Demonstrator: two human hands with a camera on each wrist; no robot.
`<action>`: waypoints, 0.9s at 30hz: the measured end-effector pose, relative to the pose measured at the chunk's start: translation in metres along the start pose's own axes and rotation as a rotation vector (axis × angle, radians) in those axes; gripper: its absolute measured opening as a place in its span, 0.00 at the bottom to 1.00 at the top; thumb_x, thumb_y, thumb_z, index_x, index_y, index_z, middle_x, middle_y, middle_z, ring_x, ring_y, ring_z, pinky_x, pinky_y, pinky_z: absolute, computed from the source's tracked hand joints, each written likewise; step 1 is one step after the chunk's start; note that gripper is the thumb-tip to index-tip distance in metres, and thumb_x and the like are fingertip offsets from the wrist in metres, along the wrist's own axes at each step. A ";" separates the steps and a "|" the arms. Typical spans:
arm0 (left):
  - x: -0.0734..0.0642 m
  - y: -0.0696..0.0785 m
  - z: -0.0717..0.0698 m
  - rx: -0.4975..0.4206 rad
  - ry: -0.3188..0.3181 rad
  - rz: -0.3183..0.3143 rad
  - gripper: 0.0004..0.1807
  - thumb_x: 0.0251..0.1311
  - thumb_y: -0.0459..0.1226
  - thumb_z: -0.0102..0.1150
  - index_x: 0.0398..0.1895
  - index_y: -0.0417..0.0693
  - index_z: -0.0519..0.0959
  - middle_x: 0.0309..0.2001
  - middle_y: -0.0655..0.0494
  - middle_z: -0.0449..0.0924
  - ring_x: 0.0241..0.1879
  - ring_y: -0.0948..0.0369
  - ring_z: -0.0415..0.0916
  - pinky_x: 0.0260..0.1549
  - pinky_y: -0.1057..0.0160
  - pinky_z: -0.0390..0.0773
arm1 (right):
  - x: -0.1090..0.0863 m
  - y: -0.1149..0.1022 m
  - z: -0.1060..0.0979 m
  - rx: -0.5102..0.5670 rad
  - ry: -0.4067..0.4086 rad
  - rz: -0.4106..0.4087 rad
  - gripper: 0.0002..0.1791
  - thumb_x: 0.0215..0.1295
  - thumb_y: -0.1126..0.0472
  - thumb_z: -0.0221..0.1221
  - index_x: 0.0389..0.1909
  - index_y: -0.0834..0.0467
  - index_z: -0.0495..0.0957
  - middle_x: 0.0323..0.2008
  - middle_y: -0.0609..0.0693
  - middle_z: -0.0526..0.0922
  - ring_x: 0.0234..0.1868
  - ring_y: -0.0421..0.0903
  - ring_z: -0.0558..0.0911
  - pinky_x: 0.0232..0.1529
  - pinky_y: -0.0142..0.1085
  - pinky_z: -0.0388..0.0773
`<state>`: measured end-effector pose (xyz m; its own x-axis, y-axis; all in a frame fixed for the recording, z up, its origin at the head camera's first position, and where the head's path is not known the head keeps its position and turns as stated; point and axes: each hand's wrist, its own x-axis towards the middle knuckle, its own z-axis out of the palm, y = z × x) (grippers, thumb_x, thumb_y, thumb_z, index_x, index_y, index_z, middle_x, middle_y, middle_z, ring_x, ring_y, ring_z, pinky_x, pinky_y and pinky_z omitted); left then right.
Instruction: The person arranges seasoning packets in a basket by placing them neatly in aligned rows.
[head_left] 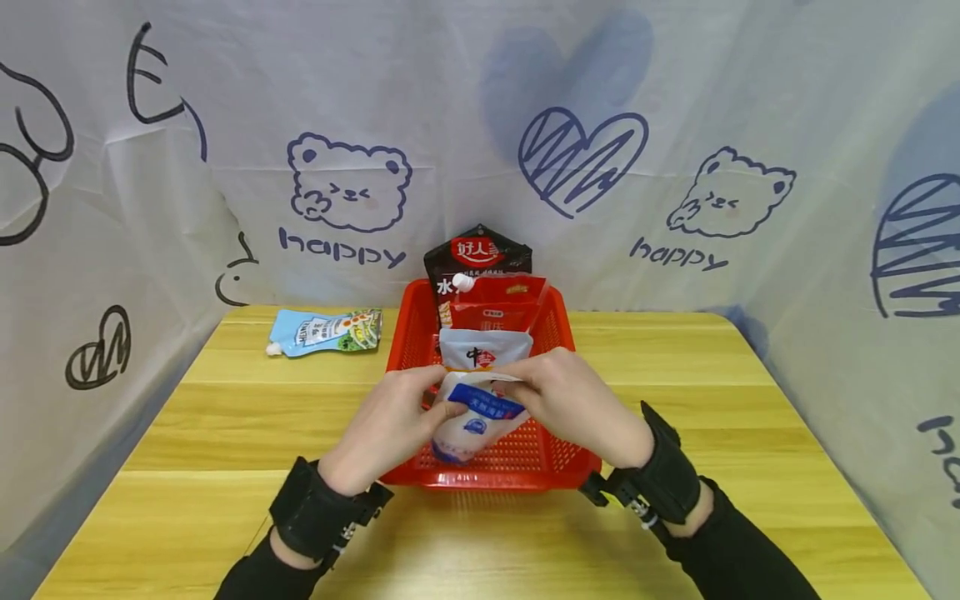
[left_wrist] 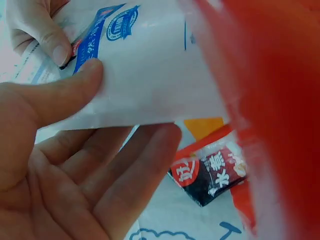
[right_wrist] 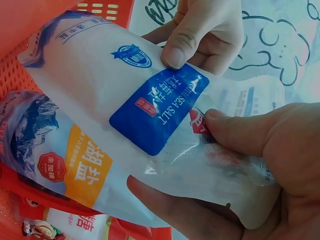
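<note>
Both hands hold a white sea salt bag [head_left: 461,437] with a blue label, tilted over the front of the red basket [head_left: 480,481]. My left hand [head_left: 393,417] pinches its left side, thumb on the front face and fingers behind. On the right, my right hand [head_left: 573,396] grips the bag's upper end, its thumb pressing the clear plastic near a small red mark in the right wrist view. Directly behind stands another salt bag [right_wrist: 60,155] with an orange label. The lower end of the sea salt bag overlaps the basket's inside.
A red pouch [head_left: 495,300] with a white cap and a black pouch [head_left: 491,262] stand at the basket's back. A sugar bag [right_wrist: 80,225] shows low in the right wrist view. Left of the basket, a light blue Heinz pouch [head_left: 326,332] lies on the wooden table [head_left: 712,433].
</note>
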<state>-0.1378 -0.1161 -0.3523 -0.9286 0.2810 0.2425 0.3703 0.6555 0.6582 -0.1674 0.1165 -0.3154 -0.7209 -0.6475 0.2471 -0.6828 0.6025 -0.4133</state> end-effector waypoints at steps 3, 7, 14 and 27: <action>-0.002 -0.004 -0.003 0.039 0.011 -0.013 0.14 0.61 0.38 0.75 0.49 0.47 0.86 0.42 0.57 0.86 0.36 0.61 0.80 0.39 0.60 0.85 | 0.007 0.000 0.000 -0.015 -0.018 0.008 0.12 0.68 0.61 0.69 0.50 0.58 0.89 0.30 0.46 0.88 0.22 0.36 0.77 0.23 0.28 0.76; -0.007 -0.013 -0.010 0.087 0.040 -0.053 0.16 0.62 0.38 0.74 0.52 0.45 0.85 0.49 0.51 0.85 0.47 0.53 0.82 0.48 0.50 0.85 | 0.016 0.003 0.004 -0.078 -0.061 0.025 0.13 0.69 0.61 0.68 0.52 0.57 0.89 0.33 0.48 0.89 0.25 0.39 0.80 0.26 0.30 0.79; -0.013 -0.035 -0.021 0.143 0.092 -0.139 0.19 0.64 0.37 0.70 0.57 0.41 0.83 0.61 0.43 0.78 0.57 0.44 0.79 0.51 0.41 0.83 | 0.027 0.011 0.016 -0.160 -0.109 0.061 0.08 0.69 0.60 0.68 0.45 0.54 0.91 0.33 0.47 0.88 0.30 0.43 0.83 0.33 0.35 0.84; -0.013 -0.061 -0.018 0.113 0.062 -0.214 0.20 0.63 0.33 0.70 0.56 0.33 0.82 0.63 0.39 0.75 0.54 0.44 0.80 0.50 0.44 0.84 | 0.044 0.002 0.027 -0.203 -0.144 0.094 0.11 0.65 0.54 0.71 0.44 0.54 0.91 0.32 0.47 0.89 0.34 0.44 0.86 0.38 0.39 0.88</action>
<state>-0.1485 -0.1724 -0.3831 -0.9847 0.0861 0.1514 0.1621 0.7706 0.6163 -0.1969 0.0765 -0.3293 -0.7678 -0.6353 0.0827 -0.6340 0.7349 -0.2406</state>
